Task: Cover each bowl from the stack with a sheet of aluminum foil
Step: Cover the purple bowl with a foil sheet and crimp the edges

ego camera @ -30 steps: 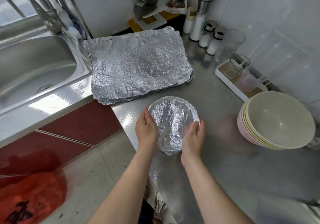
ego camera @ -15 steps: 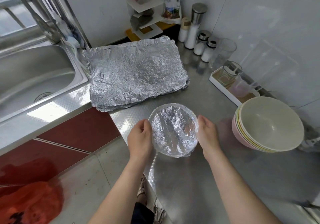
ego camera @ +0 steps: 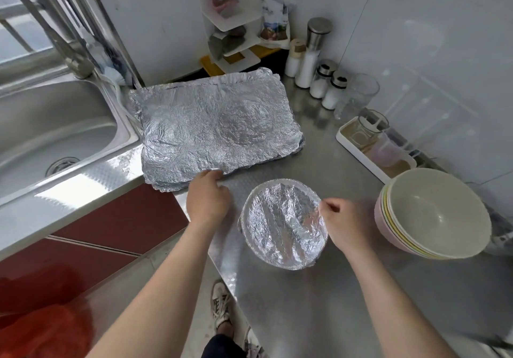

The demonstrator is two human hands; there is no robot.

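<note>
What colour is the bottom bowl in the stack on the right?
Pale pink. The bottom bowl shows best in the head view, the only view here.

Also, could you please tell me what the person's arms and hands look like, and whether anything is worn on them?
The left forearm and right forearm are bare to the frame's edge, with no sleeve showing. The left hand and right hand wear no gloves, and no watch, bracelet or ring is visible.

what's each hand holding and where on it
The right hand pinches the foil-covered bowl at its right rim. The left hand touches the near edge of the foil sheets; a grip cannot be told.
</note>
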